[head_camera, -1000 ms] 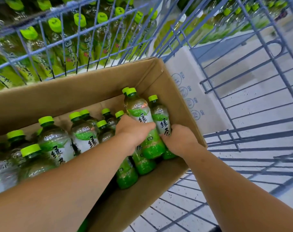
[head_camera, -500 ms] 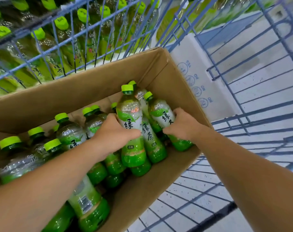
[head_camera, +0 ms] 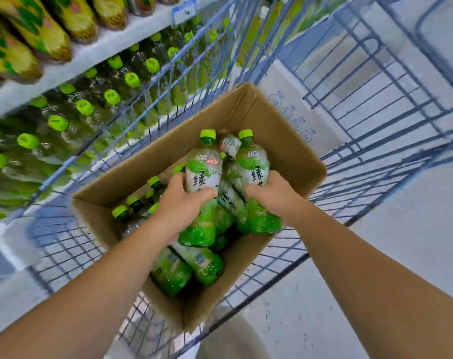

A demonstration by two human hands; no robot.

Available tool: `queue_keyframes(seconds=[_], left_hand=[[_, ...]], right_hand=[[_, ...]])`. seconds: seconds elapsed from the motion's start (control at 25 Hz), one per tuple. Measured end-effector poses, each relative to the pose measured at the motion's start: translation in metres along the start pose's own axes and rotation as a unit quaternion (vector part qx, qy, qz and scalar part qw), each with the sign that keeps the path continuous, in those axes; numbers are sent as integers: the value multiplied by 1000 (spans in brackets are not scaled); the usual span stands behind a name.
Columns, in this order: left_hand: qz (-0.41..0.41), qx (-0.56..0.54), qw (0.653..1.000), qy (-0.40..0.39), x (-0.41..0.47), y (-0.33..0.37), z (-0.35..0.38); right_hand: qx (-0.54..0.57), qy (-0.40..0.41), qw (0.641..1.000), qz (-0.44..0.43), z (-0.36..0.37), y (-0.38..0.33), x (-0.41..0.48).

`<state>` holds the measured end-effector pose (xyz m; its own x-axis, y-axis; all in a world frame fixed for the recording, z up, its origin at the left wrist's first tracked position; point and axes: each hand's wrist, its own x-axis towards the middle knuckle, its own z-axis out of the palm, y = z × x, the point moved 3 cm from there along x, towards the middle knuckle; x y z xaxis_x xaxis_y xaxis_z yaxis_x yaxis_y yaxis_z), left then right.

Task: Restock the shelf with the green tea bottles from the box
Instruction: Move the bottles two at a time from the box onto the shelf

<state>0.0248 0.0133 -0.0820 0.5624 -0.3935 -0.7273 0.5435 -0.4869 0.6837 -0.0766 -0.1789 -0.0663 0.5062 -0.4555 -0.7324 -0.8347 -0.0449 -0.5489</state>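
An open cardboard box (head_camera: 292,151) sits in a blue wire cart and holds several green tea bottles with lime caps. My left hand (head_camera: 180,206) grips a green tea bottle (head_camera: 203,172) by its middle, lifted above the box. My right hand (head_camera: 274,195) grips another green tea bottle (head_camera: 254,161) beside it. More bottles are bunched between and under both hands. Other bottles (head_camera: 191,265) lie in the near end of the box, and some stand at its left end (head_camera: 120,212).
The blue wire cart (head_camera: 375,156) surrounds the box. To the left a white shelf (head_camera: 72,66) holds rows of green-capped bottles (head_camera: 111,97), with yellow-green packs (head_camera: 33,29) on the level above. A white carton (head_camera: 290,99) stands behind the box. Pale floor lies to the right.
Both hands have lifted the gripped bottles higher out of the box. The view has pulled back and tilted, so the shelf at left now shows.
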Motion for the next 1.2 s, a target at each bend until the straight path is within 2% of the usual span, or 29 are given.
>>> queue_keyframes(seconds=[0.32, 0.56, 0.8, 0.96, 1.2], left_hand=[[75, 41, 996, 7, -109, 53, -53], [123, 36, 991, 35, -175, 66, -106], [150, -13, 979, 141, -239, 60, -154], [153, -71, 954, 247, -286, 45, -178], [158, -119, 914, 354, -349, 9, -227]], right_hand=[[12, 64, 991, -118, 4, -60, -130], [38, 114, 986, -119, 23, -92, -205], [-5, 54, 983, -172, 52, -127, -243], [-52, -8, 973, -224, 81, -157, -259], [-92, -97, 948, -290, 148, -196, -295]])
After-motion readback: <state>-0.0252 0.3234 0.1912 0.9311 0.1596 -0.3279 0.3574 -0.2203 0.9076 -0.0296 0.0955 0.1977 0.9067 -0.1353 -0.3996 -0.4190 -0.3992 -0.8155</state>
